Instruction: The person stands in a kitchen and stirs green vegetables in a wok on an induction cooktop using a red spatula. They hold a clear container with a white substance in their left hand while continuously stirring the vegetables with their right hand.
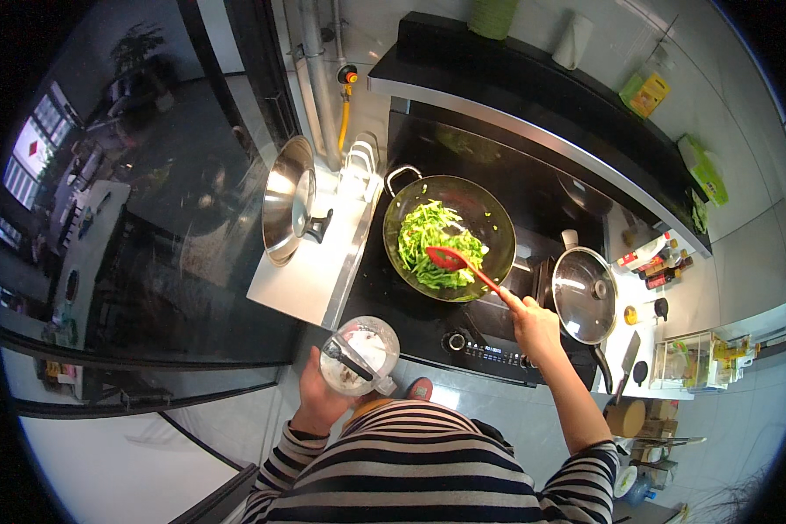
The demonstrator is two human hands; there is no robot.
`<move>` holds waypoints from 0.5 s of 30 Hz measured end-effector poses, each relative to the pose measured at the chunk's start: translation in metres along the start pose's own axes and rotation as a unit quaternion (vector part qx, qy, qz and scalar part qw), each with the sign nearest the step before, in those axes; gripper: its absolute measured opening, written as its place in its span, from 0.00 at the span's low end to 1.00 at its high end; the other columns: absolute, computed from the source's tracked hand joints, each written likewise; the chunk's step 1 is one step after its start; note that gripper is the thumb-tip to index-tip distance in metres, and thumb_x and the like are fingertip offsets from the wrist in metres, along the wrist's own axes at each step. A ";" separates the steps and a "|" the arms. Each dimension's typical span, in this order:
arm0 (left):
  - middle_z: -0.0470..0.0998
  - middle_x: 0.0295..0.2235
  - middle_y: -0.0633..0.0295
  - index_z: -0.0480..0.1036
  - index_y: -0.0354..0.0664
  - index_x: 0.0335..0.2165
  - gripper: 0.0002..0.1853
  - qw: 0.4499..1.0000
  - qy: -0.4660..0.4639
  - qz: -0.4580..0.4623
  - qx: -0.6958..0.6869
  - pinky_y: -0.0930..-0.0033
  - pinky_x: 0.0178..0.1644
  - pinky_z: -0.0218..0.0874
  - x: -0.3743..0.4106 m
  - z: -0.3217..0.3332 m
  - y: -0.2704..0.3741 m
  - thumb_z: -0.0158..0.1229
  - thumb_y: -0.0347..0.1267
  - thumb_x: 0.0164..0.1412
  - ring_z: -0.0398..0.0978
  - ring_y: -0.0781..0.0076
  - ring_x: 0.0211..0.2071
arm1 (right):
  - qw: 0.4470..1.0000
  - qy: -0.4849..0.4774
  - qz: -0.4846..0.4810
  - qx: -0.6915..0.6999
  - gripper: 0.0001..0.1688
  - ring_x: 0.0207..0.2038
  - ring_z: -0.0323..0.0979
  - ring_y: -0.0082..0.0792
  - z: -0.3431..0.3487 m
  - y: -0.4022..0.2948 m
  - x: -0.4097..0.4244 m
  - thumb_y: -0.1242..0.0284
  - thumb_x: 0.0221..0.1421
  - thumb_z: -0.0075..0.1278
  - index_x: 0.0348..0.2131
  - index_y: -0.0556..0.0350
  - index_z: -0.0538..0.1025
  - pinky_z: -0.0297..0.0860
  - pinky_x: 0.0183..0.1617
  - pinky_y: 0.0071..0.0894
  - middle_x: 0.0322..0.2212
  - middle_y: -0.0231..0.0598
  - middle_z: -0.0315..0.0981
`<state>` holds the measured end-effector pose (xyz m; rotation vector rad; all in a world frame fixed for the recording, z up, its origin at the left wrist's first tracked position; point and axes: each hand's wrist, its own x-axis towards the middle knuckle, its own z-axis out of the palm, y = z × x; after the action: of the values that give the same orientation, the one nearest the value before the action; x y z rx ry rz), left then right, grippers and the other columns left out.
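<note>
A dark wok [494,216] sits on the black cooktop [380,301], holding chopped green vegetables [432,226]. My right hand [536,325] grips the handle of a red spatula [447,258], whose broad head rests on the greens. In my left hand [321,393] is a clear round container [388,337] of white powder or grains, held in front of my body, left of the cooktop's front edge. A black-handled spoon [347,360] lies across its mouth. Part of the left hand is hidden under the container.
Left of the wok, a steel lid [281,203] leans on the white counter [301,288]. A glass-lidded pan [584,295] stands to the right, its black handle pointing toward me. Beyond it are sauce bottles [658,265], a knife [629,360] and a rack [684,363]. A dark hood [530,72] overhangs the back.
</note>
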<state>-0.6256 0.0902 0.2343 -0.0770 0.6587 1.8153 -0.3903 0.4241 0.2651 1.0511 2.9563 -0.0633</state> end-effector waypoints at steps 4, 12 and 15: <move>0.60 0.68 0.50 0.55 0.52 0.70 0.44 1.000 0.013 0.003 -0.020 0.32 0.67 0.55 -0.005 -0.011 -0.002 0.35 0.66 0.68 0.58 0.43 0.68 | 0.994 0.104 0.017 0.019 0.34 0.24 0.76 0.47 0.030 0.018 0.009 0.72 0.62 0.51 0.63 0.20 0.69 0.72 0.28 0.47 0.28 0.39 0.72; 0.61 0.68 0.52 0.57 0.53 0.69 0.43 0.996 0.034 0.003 -0.088 0.33 0.66 0.55 -0.018 -0.015 -0.003 0.35 0.67 0.68 0.59 0.44 0.68 | 0.987 0.108 0.118 -0.006 0.34 0.28 0.79 0.52 0.049 0.033 0.037 0.68 0.64 0.51 0.66 0.29 0.64 0.75 0.31 0.53 0.30 0.46 0.77; 0.61 0.68 0.52 0.57 0.54 0.69 0.43 0.997 0.032 0.015 -0.071 0.33 0.67 0.55 -0.019 -0.012 -0.004 0.35 0.66 0.68 0.59 0.44 0.68 | 0.973 0.047 0.110 0.196 0.30 0.39 0.80 0.57 0.061 0.030 0.026 0.69 0.64 0.51 0.64 0.34 0.68 0.74 0.43 0.55 0.36 0.54 0.81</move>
<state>-0.6184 0.0687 0.2297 -0.2224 0.5785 1.8928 -0.3922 0.4614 0.2029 1.4524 2.9562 -0.6355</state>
